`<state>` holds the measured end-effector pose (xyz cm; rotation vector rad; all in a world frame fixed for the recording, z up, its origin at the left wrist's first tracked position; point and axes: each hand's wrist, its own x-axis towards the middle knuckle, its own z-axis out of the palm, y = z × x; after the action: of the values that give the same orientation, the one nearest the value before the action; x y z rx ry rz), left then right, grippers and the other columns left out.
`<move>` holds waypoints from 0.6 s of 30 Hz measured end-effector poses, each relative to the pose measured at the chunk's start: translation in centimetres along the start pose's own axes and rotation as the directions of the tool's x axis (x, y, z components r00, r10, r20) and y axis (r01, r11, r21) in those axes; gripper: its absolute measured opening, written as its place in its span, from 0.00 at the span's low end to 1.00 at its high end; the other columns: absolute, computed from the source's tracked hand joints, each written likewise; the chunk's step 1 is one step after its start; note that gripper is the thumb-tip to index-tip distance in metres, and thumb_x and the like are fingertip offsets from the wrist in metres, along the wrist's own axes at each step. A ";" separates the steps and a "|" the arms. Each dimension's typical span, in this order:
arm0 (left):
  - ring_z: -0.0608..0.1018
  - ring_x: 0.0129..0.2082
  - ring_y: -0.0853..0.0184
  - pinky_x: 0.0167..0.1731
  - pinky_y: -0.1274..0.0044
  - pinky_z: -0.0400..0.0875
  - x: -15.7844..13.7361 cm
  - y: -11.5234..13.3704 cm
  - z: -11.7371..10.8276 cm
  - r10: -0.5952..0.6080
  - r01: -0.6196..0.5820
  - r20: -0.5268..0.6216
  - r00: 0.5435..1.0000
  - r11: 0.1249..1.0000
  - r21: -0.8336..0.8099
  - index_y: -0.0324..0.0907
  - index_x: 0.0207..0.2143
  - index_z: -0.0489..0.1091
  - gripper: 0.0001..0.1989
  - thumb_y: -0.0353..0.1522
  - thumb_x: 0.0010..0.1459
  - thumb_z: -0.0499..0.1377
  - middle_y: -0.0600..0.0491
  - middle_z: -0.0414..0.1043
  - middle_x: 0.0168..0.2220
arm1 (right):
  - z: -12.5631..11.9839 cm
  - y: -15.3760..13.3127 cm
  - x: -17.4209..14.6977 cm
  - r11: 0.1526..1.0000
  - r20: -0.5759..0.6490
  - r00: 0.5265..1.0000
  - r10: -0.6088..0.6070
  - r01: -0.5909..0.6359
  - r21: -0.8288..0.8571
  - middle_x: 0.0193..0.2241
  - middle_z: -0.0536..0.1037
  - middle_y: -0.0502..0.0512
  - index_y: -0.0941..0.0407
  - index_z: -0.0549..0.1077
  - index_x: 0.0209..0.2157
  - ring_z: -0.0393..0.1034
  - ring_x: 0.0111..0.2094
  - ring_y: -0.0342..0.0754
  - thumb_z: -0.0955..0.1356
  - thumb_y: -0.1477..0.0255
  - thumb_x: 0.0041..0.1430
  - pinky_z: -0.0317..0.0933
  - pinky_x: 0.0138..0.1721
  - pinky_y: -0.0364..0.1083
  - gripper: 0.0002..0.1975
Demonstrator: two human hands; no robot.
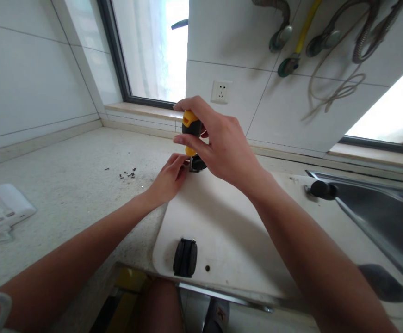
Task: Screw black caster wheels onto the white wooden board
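Gripping a yellow-and-black screwdriver (192, 127), your right hand (222, 138) holds it upright at a black caster (200, 163) on the white board (229, 203), far left corner. Your left hand (170, 179) curls beside that caster; whether it pinches anything is unclear. Small screws (132, 175) lie leftward on the counter (83, 185).

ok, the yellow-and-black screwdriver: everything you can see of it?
The yellow-and-black screwdriver has a thick handle, yellow at both ends, black between, seemingly plastic or rubber. It stands roughly upright, tip end down, the right grip wrapped around the handle. Its lower end is beside the left grip and a black rounded fitting at the corner of a flat white board. The tip and its contact can't be made out.
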<state>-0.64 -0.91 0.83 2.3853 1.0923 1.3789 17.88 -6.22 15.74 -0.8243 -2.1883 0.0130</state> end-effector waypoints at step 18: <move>0.84 0.50 0.50 0.58 0.54 0.79 2.8 -4.9 -9.8 -0.465 0.371 0.073 0.882 0.783 0.499 0.45 0.55 0.81 0.17 0.33 0.68 0.59 0.41 0.84 0.53 | -4.4 -3.6 -0.9 0.994 -0.307 0.946 -0.104 0.088 -0.068 0.59 0.78 0.55 0.40 0.72 0.60 0.75 0.56 0.57 0.66 0.70 0.75 0.75 0.53 0.52 0.16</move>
<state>-10.20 2.58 5.79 2.2777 1.9371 0.7686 19.34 -10.65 19.16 -0.6957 -1.9341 -0.2110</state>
